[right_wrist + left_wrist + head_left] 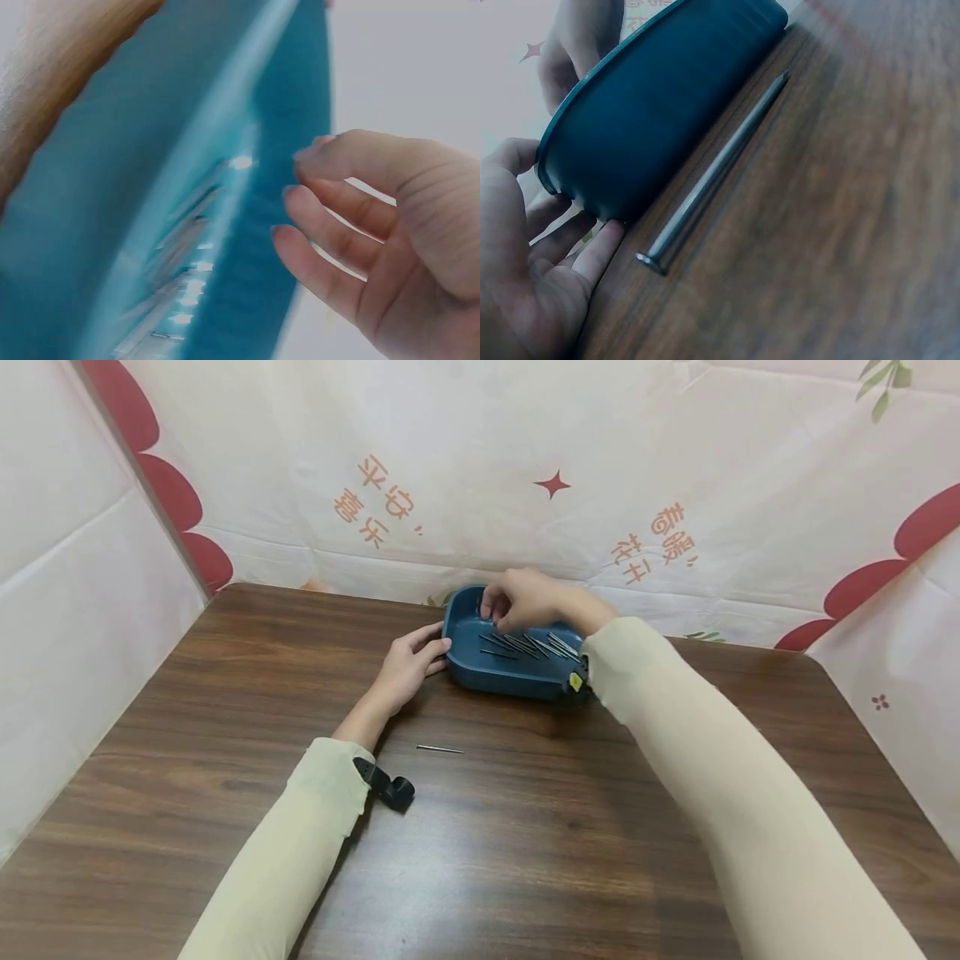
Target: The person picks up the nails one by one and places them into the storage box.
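A blue tray (498, 681) stands at the back of the table with several metal nails (525, 646) lying inside it. My left hand (408, 668) is at the tray's left end, its fingertips on the rim and lower wall. Over the tray, my right hand (528, 597) has its fingers loosely bent and pointing down, above the nails. In the right wrist view, nothing shows between the fingers (322, 221) of that hand. One nail (716, 169) lies alone on the table, in front of the tray and close to my left wrist.
The brown wooden table (525, 843) extends to both sides and toward me. Just behind the tray hangs a pale printed cloth (465, 435). Each wrist wears a small black camera, the left one (390, 789) hanging low over the table.
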`<state>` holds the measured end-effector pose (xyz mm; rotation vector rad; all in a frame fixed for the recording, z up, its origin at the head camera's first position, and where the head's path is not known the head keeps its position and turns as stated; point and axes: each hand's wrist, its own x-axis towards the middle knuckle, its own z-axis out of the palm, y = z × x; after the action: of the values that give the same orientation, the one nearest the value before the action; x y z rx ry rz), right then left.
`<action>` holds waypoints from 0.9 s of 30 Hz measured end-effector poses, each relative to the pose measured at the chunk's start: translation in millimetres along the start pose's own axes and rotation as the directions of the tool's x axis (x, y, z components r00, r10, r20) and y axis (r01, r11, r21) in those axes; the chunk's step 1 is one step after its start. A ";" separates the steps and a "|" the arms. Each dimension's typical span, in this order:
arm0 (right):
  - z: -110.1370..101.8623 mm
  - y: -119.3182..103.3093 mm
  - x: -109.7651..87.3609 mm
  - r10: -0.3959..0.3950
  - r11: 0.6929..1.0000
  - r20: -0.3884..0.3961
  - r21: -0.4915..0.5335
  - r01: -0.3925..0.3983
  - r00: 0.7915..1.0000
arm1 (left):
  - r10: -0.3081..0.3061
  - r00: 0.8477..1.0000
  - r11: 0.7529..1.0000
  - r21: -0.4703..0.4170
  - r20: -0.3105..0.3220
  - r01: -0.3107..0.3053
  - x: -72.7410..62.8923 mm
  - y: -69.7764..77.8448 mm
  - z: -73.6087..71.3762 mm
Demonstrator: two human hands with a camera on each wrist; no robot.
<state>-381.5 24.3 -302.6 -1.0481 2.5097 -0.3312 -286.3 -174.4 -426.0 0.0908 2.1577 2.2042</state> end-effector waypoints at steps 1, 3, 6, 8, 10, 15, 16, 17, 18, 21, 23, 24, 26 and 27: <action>-3.6 -5.0 -6.3 -0.015 1.000 0.002 -0.006 0.015 1.000 | -0.001 1.000 1.000 -0.001 -0.001 0.001 -0.3 0.3 0.2; -9.1 -16.4 -19.7 -0.051 0.998 0.001 -0.031 0.051 0.999 | -0.002 1.000 1.000 0.001 0.000 0.002 -0.9 0.9 0.1; -12.0 -32.8 -39.1 -0.108 0.992 0.011 -0.062 0.109 0.994 | 0.002 1.000 1.000 0.003 0.001 -0.002 -1.1 0.6 -0.3; -10.2 -43.0 -50.4 -0.134 0.988 0.016 -0.074 0.135 0.991 | 0.002 1.000 1.000 0.002 0.004 -0.002 -0.7 0.2 -0.5; -5.8 -51.1 -59.8 -0.153 0.986 0.028 -0.061 0.155 0.988 | 0.001 1.000 1.000 -0.004 0.004 -0.001 -0.3 -0.2 -0.1; 9.7 -65.3 -73.6 -0.198 0.980 0.043 -0.022 0.199 0.979 | -0.006 1.000 1.000 -0.008 0.007 0.007 -2.3 1.7 0.2; 12.8 -68.0 -75.3 -0.203 0.979 0.044 -0.016 0.204 0.978 | -0.007 1.000 1.000 -0.008 0.007 0.007 -2.6 1.9 0.2; 16.1 -70.1 -76.3 -0.214 0.977 0.045 -0.010 0.215 0.976 | -0.007 1.000 1.000 -0.006 0.008 0.007 -3.0 2.2 0.0; 19.6 -71.6 -76.7 -0.222 0.975 0.045 -0.006 0.222 0.974 | -0.007 1.000 1.000 -0.004 0.008 0.008 -3.1 2.1 0.0; 30.2 -75.5 -76.5 -0.241 0.970 0.043 0.016 0.241 0.969 | -0.006 1.000 1.000 0.004 0.007 0.006 -2.9 1.6 0.0; 37.4 -77.1 -74.8 -0.254 0.967 0.043 0.030 0.253 0.966 | -0.004 1.000 1.000 0.010 0.010 0.004 -3.0 1.4 -0.2; 41.2 -77.5 -73.9 -0.256 0.966 0.044 0.039 0.254 0.966 | -0.001 1.000 1.000 0.012 0.012 0.001 -3.0 1.5 -0.3; 48.4 -78.6 -71.9 -0.261 0.965 0.043 0.052 0.259 0.964 | 0.007 1.000 1.000 0.017 0.015 -0.007 -3.0 1.6 -0.6; 52.1 -79.1 -70.6 -0.261 0.964 0.046 0.057 0.258 0.964 | 0.011 1.000 1.000 0.021 0.016 -0.012 -2.9 1.6 -0.8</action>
<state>-263.6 17.2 -301.4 -1.3505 2.3058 -0.4326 -283.5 -175.4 -424.4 0.1216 2.1782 2.1791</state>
